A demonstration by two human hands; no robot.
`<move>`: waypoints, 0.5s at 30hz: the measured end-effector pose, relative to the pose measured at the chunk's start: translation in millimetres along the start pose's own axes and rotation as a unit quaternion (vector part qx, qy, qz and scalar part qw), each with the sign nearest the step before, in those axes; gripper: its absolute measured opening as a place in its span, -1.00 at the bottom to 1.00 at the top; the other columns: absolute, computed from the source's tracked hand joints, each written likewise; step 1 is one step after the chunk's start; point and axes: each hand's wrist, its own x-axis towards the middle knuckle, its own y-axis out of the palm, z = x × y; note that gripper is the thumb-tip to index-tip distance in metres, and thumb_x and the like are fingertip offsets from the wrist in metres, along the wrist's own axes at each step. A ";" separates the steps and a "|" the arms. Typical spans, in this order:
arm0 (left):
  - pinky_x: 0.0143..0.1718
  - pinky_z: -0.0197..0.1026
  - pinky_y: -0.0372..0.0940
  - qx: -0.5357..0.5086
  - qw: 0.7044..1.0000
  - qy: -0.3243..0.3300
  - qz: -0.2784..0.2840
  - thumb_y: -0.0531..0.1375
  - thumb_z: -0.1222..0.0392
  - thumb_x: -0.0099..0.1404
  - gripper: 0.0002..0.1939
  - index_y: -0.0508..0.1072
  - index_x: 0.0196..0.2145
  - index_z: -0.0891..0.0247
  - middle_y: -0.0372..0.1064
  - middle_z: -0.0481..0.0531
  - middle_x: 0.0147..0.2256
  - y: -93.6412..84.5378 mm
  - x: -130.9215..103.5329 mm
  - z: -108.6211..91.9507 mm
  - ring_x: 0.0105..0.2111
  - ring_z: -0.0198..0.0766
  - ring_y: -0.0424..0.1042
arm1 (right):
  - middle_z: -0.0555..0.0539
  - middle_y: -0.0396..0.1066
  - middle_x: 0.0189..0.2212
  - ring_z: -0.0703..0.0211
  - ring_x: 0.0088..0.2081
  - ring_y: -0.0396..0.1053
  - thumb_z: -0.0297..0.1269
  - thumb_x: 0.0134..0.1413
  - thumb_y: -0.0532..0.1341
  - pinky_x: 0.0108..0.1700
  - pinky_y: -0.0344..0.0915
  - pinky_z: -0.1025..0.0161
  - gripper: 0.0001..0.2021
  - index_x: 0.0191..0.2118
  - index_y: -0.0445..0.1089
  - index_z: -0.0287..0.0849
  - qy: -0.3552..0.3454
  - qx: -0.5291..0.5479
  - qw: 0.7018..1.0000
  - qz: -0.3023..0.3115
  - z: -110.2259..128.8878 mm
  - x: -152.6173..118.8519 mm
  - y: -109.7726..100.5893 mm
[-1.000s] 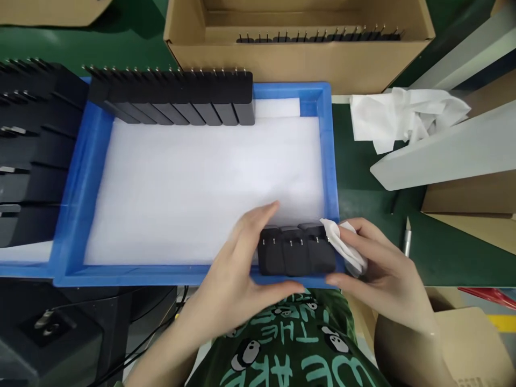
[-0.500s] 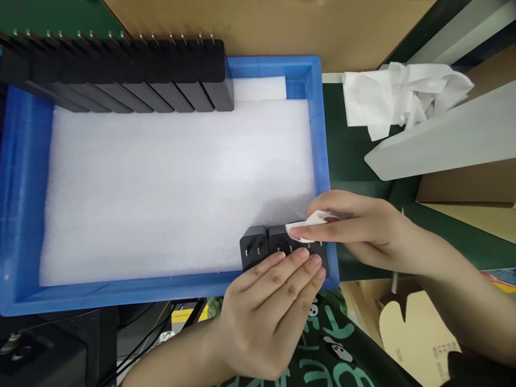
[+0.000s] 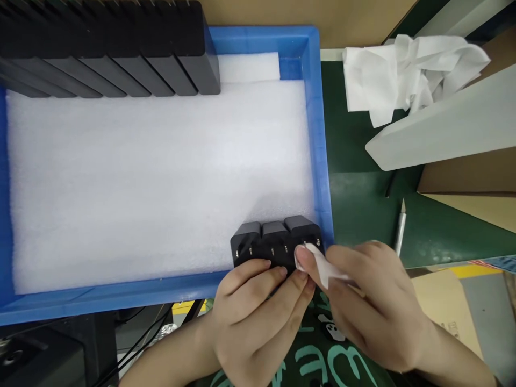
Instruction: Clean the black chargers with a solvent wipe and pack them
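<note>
Three black plug adapters [image 3: 276, 236] stand side by side in the near right corner of a blue tray [image 3: 320, 134], their metal prongs showing. My left hand [image 3: 253, 317] has its fingers curled against their near side, holding them. A small white cloth [image 3: 325, 269] is pinched between the thumb and fingers of my right hand [image 3: 374, 306]. Its tip touches the pronged face of the rightmost adapter. Along the far left side of the tray runs a row of several more black adapters [image 3: 161, 67]. White foam [image 3: 153, 188] lines the tray.
Crumpled white cloths [image 3: 411, 75] lie on the green table right of the tray. Below them a pale panel [image 3: 439, 121] juts in from the right. A craft knife [image 3: 400, 231] rests near the table's front edge. Cardboard [image 3: 298, 12] stands behind the tray.
My right hand has moved nearer to me with the cloth, from the adapters' far edge to their pronged face. My left fingers are more curled. The camera view has shifted.
</note>
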 end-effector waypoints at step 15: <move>-0.13 -0.14 0.55 0.000 0.996 -0.004 0.085 0.35 0.46 0.20 -0.71 0.61 -0.16 0.17 0.63 -0.08 -0.16 -18.0 17.2 -3.3 -0.27 -0.24 0.55 | -0.16 0.36 -0.21 0.18 -0.36 0.21 -0.62 0.15 0.11 -0.37 0.20 0.13 -0.68 -0.08 0.47 -0.19 0.041 0.087 0.994 0.048 -14.8 -25.7 -29.7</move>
